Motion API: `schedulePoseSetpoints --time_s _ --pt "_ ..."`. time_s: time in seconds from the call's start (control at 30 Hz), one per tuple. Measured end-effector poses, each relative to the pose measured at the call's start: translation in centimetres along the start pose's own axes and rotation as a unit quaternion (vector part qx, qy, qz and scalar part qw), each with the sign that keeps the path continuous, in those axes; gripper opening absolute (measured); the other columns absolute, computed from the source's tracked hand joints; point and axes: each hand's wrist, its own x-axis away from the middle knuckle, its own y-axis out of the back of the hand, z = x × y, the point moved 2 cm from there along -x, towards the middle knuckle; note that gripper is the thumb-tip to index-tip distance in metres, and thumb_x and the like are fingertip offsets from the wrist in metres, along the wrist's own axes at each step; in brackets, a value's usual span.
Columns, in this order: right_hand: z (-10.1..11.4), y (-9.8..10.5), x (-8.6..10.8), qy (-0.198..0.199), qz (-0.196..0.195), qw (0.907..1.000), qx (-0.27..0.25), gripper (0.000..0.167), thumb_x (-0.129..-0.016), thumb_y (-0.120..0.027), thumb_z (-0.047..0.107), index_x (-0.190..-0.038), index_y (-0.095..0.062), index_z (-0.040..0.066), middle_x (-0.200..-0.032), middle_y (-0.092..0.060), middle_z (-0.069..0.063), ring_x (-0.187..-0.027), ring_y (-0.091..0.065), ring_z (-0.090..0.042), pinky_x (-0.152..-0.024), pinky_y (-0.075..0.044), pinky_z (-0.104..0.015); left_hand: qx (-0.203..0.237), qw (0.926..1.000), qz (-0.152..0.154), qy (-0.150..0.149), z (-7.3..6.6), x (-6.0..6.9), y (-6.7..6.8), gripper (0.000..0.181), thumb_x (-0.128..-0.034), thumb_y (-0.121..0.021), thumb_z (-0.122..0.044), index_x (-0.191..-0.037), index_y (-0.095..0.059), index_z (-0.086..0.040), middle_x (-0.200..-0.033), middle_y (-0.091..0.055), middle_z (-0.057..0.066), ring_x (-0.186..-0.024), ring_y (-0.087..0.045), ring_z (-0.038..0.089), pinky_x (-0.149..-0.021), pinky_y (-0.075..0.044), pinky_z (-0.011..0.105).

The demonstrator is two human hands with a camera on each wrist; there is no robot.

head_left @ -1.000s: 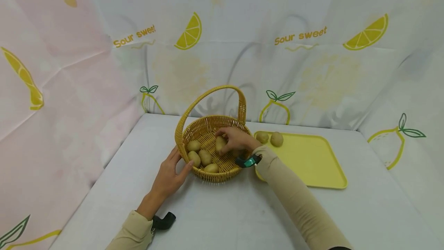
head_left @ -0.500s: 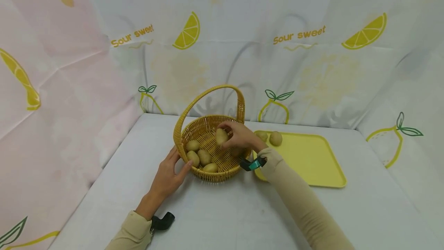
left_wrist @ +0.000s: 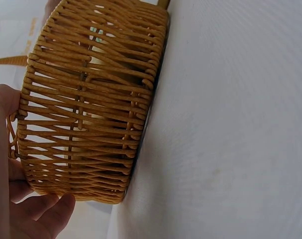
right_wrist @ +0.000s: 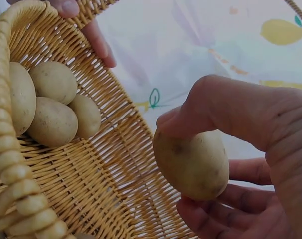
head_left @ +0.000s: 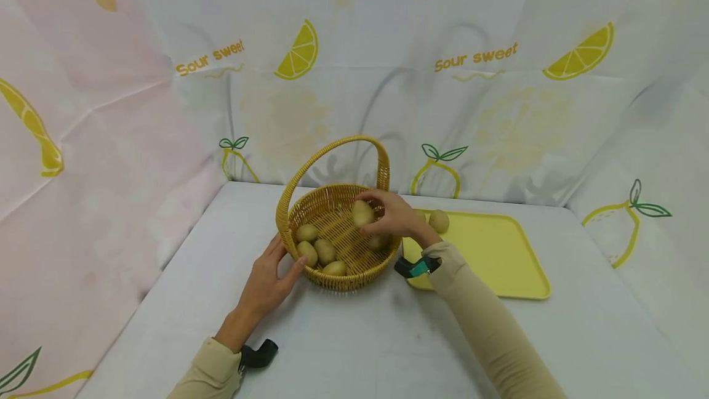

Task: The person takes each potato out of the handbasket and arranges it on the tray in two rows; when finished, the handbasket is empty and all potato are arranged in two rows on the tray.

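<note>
Right hand (head_left: 396, 214) grips a potato (head_left: 362, 214) over the basket (head_left: 357, 279)

The held potato is pinched between the right thumb and fingers, above the right part of the round wicker basket; the right wrist view shows it raised clear of the weave. The left hand (head_left: 268, 282) grasps the basket's left side, thumb at the rim and fingers against the outer wall.

Inside, four potatoes (head_left: 325, 252) lie grouped toward the left and front, and a fifth potato (head_left: 378, 242) sits at the right, below the right hand. The tall arched handle (head_left: 361, 138) stands upright.

Just right of the basket is a yellow tray (head_left: 509, 251); whether the two touch cannot be told. At its far left corner rest two more potatoes (head_left: 439, 221), one partly hidden by the right hand.

Everything stands on a white surface (head_left: 343, 343), before a lemon-printed backdrop (head_left: 388, 17) lettered "Sour sweet". Both arms wear beige sleeves (head_left: 493, 331).
</note>
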Motion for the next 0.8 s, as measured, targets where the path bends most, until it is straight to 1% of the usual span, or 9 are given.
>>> schedulePoseSetpoints --time_s 0.13,0.3,0.43,0.53,0.67,0.8 --pt "0.3 0.5 0.6 0.005 -0.013 0.9999 -0.010 0.072 -0.079 -0.085 0.009 -0.144 -0.057 -0.003 -0.136 -0.060 -0.014 -0.122 -0.058 -0.032 -0.098 -0.052 -0.046 -0.001 1.0000 0.000 0.002 0.0 0.0 0.1 0.065 -0.0999 -0.072 -0.021 -0.153 -0.046 0.006 -0.159 -0.042 0.021 -0.145 -0.041 0.033 -0.114 -0.037 0.053" --pt "0.5 1.0 1.5 0.010 -0.032 0.9991 -0.026 0.070 -0.078 -0.085 0.004 -0.142 -0.058 -0.006 -0.139 -0.059 -0.017 -0.119 -0.058 -0.034 -0.095 -0.053 -0.049 0.004 1.0000 0.001 0.005 0.0 0.0 0.0 0.065 -0.1003 -0.072 -0.022 -0.153 -0.045 0.005 -0.160 -0.042 0.020 -0.146 -0.039 0.032 -0.115 -0.036 0.053" --pt "0.4 1.4 2.1 0.015 -0.047 0.9978 -0.044 0.071 -0.077 -0.086 0.001 -0.141 -0.057 -0.009 -0.135 -0.060 -0.019 -0.116 -0.057 -0.036 -0.095 -0.052 -0.052 0.004 1.0000 0.001 0.004 0.1 0.0 -0.1 0.065 -0.1005 -0.072 -0.022 -0.153 -0.045 0.005 -0.159 -0.042 0.020 -0.146 -0.039 0.032 -0.115 -0.036 0.052" --pt "0.2 1.6 2.4 0.011 -0.059 0.9971 -0.047 0.071 -0.077 -0.086 0.002 -0.140 -0.057 -0.009 -0.134 -0.060 -0.020 -0.116 -0.057 -0.036 -0.097 -0.051 -0.051 0.002 1.0000 0.000 0.003 0.2 0.0 -0.1 0.065 -0.1005 -0.072 -0.022 -0.153 -0.046 0.006 -0.159 -0.042 0.020 -0.146 -0.040 0.033 -0.115 -0.036 0.052" --pt "0.0 2.0 2.8 0.003 -0.077 0.9960 -0.045 0.070 -0.077 -0.085 0.001 -0.141 -0.058 -0.008 -0.138 -0.058 -0.020 -0.119 -0.056 -0.039 -0.099 -0.051 -0.049 0.002 1.0000 0.001 0.004 0.1 0.0 0.0 0.064 -0.1003 -0.072 -0.022 -0.153 -0.047 0.005 -0.159 -0.042 0.021 -0.146 -0.039 0.033 -0.115 -0.036 0.053" --pt "-0.2 2.4 3.3 -0.006 -0.095 0.9945 -0.044 0.071 -0.077 -0.085 0.000 -0.142 -0.058 -0.006 -0.136 -0.059 -0.020 -0.117 -0.059 -0.039 -0.099 -0.052 -0.048 0.004 1.0000 0.004 0.007 0.2 0.0 0.0 0.065 -0.1005 -0.072 -0.023 -0.153 -0.046 0.005 -0.160 -0.041 0.020 -0.147 -0.038 0.032 -0.115 -0.035 0.053"
